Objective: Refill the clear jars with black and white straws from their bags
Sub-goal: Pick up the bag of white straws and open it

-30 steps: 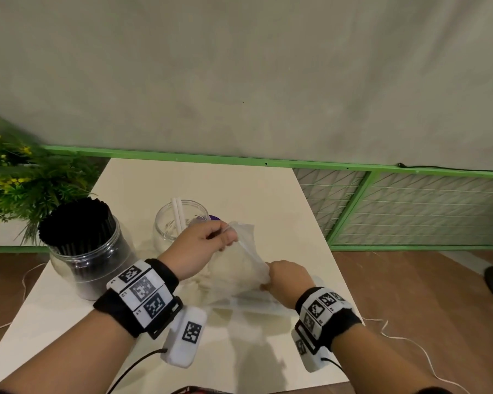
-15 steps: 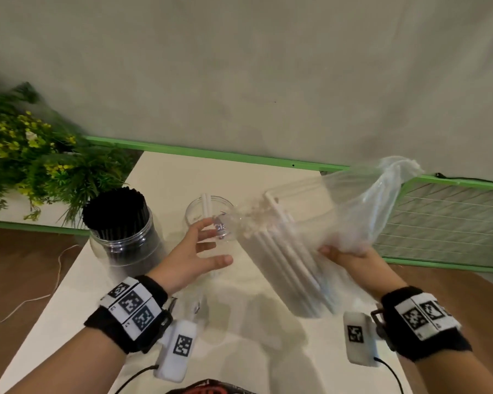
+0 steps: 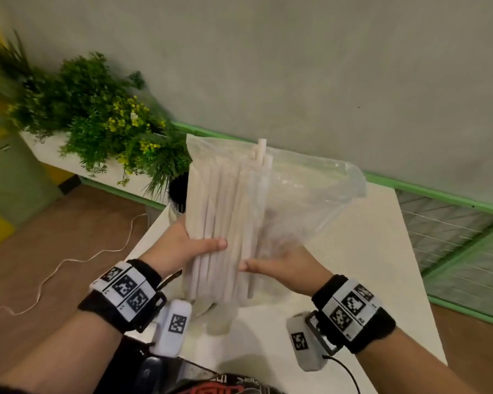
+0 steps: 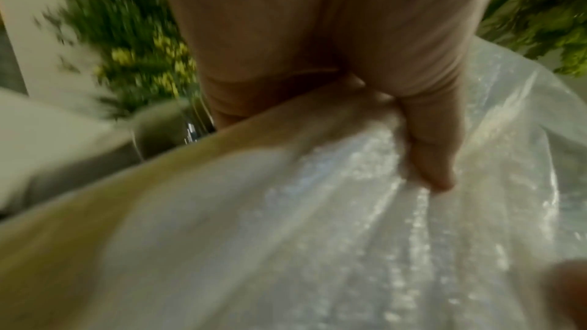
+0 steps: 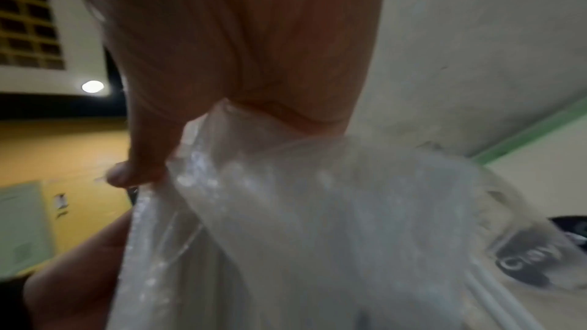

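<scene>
A clear plastic bag (image 3: 302, 194) full of white straws (image 3: 219, 211) stands upright above the table, a few straw tips poking out at its top. My left hand (image 3: 182, 245) grips the bundle through the bag (image 4: 333, 222) on its left side, thumb across the front. My right hand (image 3: 279, 265) grips the bag (image 5: 301, 222) low on its right side. The jar of black straws (image 3: 178, 191) shows only as a dark sliver behind the bag. The other clear jar is hidden.
A cream table (image 3: 362, 268) lies under the hands, its right edge close to the right wrist. Green plants (image 3: 97, 115) fill the back left. A green-framed mesh fence (image 3: 453, 237) runs along the right. A white cable (image 3: 69, 263) trails on the wooden floor.
The bag of white straws went from lying tilted in my right hand to standing upright. My left hand, open half a second ago, now grips the straw bundle. The head view swung right.
</scene>
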Demonstrator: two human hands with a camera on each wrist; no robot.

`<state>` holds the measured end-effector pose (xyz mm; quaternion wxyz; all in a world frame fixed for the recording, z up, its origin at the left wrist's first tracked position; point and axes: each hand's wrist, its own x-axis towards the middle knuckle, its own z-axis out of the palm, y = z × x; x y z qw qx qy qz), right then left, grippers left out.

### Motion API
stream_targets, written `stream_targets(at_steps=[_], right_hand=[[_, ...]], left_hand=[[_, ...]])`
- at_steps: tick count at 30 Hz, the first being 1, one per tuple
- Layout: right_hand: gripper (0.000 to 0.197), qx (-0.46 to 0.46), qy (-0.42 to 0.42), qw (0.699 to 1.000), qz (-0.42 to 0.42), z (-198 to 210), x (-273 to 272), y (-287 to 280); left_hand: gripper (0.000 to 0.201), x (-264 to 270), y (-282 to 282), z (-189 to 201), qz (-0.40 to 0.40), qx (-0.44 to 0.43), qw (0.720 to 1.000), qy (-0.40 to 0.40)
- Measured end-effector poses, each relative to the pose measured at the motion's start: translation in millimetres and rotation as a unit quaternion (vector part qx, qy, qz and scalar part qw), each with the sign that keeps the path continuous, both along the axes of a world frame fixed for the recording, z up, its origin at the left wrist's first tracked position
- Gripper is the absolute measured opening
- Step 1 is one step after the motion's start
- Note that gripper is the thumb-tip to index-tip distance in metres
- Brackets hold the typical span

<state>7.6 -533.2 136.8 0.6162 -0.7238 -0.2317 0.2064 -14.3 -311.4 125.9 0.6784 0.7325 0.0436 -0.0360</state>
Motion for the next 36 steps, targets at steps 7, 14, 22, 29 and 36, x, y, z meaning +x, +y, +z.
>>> stream_targets(at_steps=[7, 14, 22, 29, 36], right_hand=[[0.021, -0.088, -0.018, 0.993, -0.074, -38.1, 9.9, 45.7], [0.051, -0.472, -0.077, 0.875, 0.074, -117.4, 6.6, 56.6], [0.027, -0.234, 0.101, 0.96, -0.114, -127.7, 9.2, 52.7], [0.02, -0.174, 0.159, 0.956, -0.175, -136.8, 11.4, 52.5], [0.03, -0.192, 0.139, 0.957, -0.167, -139.5, 15.6, 52.0]], left_hand=[[0.059, -8.1, 43.5, -11.8, 0.037, 0.06, 0.997, 0.012], [0.046, -31.7, 44.5, -81.3, 0.012, 0.053, 0.983, 0.175], [0.031, -21.4, 42.2, -92.6, 0.069, 0.064, 0.989, 0.117], [0.073, -25.5, 48.5, -54.5, 0.063, 0.066, 0.992, 0.083], [0.072, -23.3, 41.7, 8.3, 0.148, 0.246, 0.957, 0.044]])
